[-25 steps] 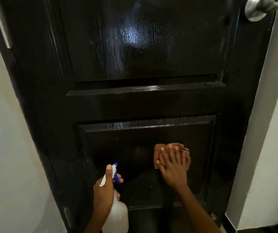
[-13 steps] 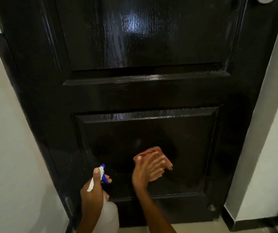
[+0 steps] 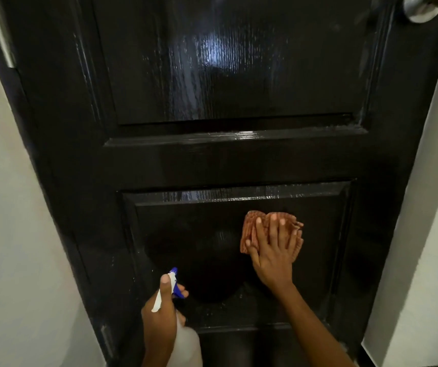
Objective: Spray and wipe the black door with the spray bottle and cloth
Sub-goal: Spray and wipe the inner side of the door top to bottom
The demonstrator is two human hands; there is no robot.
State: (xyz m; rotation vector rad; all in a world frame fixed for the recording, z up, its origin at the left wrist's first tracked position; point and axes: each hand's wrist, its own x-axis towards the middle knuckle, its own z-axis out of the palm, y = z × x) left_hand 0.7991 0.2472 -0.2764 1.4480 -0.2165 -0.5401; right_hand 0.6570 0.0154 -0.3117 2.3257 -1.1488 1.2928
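Right hand (image 3: 272,250) presses the orange-brown cloth (image 3: 252,229) flat against the lower recessed panel of the black door (image 3: 212,160), fingers straight and slightly spread over the bunched fabric, thumb out to the side. Left hand (image 3: 160,311) grips the spray bottle (image 3: 186,345) by its neck, fingers curled round it, thumb lying along the white-and-blue trigger head (image 3: 172,282), nozzle aimed at the door, low and left of the cloth.

Step in hand looks like wiping the lower panel. Best done with a flat palm, even pressure and overlapping strokes. The cloth is bunched, so coverage is narrow; spreading it would help.

Edges: the raised moulding (image 3: 239,194) frames the panel just above the cloth, likely traps liquid. Open panel lies left and right of the hand. White wall (image 3: 13,234) flanks the door on the left, door frame (image 3: 411,234) on the right, knob (image 3: 424,9) well above.
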